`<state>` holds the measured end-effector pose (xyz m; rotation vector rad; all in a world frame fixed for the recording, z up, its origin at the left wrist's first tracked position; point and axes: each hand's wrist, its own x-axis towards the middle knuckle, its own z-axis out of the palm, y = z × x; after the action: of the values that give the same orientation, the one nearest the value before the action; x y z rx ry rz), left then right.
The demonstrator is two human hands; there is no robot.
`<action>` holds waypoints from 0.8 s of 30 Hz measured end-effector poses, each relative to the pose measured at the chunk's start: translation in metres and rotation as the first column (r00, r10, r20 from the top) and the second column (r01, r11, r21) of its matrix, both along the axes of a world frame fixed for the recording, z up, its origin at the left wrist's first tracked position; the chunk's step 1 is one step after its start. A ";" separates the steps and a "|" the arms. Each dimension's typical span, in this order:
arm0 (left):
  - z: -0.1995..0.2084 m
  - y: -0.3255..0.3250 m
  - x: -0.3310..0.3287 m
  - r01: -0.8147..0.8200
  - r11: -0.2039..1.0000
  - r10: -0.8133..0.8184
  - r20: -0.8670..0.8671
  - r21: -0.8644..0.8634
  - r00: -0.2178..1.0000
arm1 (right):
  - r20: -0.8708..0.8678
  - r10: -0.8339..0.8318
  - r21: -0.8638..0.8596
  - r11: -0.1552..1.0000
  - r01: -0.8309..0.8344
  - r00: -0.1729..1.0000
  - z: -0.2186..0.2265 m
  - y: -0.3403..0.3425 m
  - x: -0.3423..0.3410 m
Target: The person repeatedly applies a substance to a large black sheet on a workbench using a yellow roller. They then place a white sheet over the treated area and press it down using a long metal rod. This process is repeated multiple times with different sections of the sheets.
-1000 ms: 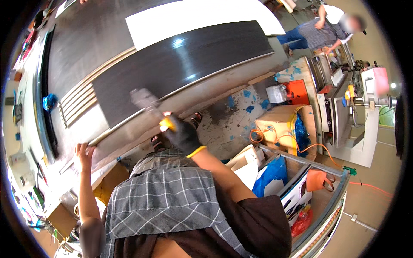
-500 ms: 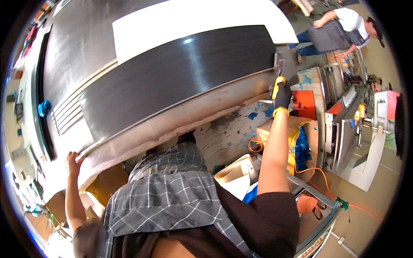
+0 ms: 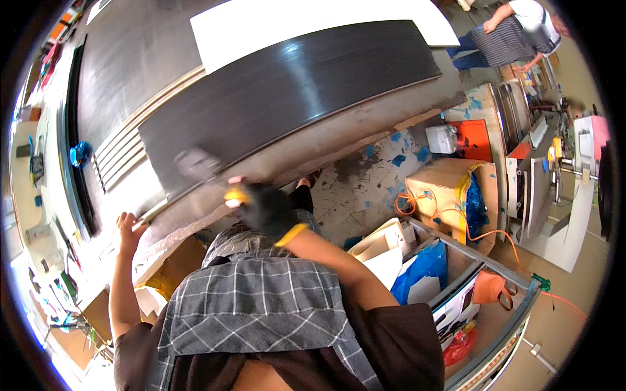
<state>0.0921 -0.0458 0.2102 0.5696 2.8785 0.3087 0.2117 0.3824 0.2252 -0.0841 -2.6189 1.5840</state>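
Observation:
A long dark board (image 3: 293, 91) lies on the table, its near long edge facing me. My bare left hand (image 3: 127, 227) is at the board's near left corner, its fingers closed on the end of a narrow pale strip (image 3: 154, 212). My right hand (image 3: 264, 207), in a black glove with yellow trim, grips a yellow-handled tool (image 3: 197, 164) with a grey head. Motion smears the head, so its exact kind is unclear. It is over the board's near edge, left of the middle.
A white sheet (image 3: 254, 32) lies beyond the board, and several slim strips (image 3: 117, 156) lie to its left. At right stand a cardboard box (image 3: 433, 179), an orange hose (image 3: 508, 244) and a metal-framed cart (image 3: 479, 260). Another person (image 3: 499, 39) stands at the far right.
My right hand has swept left with the tool, from the board's right end to left of its middle. My left hand stays at the near left corner. The view has shifted slightly.

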 end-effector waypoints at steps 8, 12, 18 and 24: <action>0.012 0.002 -0.004 -0.133 0.980 0.151 0.116 -0.147 0.982 | 0.106 -0.865 0.234 0.502 0.833 0.491 -0.051 0.441 0.032; 0.010 0.003 -0.004 -0.084 0.978 0.102 0.087 -0.189 0.991 | 0.313 -0.873 -0.052 0.378 0.924 0.375 -0.014 0.494 0.018; 0.007 0.006 0.001 -0.098 0.992 0.107 0.129 -0.075 0.986 | 0.059 -0.335 -0.528 0.789 0.314 0.940 -0.035 0.126 0.033; 0.013 0.021 -0.014 -0.049 0.996 0.056 0.118 -0.069 0.991 | 0.151 0.222 0.130 0.962 -0.242 0.963 0.011 -0.056 -0.019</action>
<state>0.0779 -0.0250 0.2229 0.4485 2.7798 0.2461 0.1926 0.3265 0.2363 0.1357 -2.9368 1.4898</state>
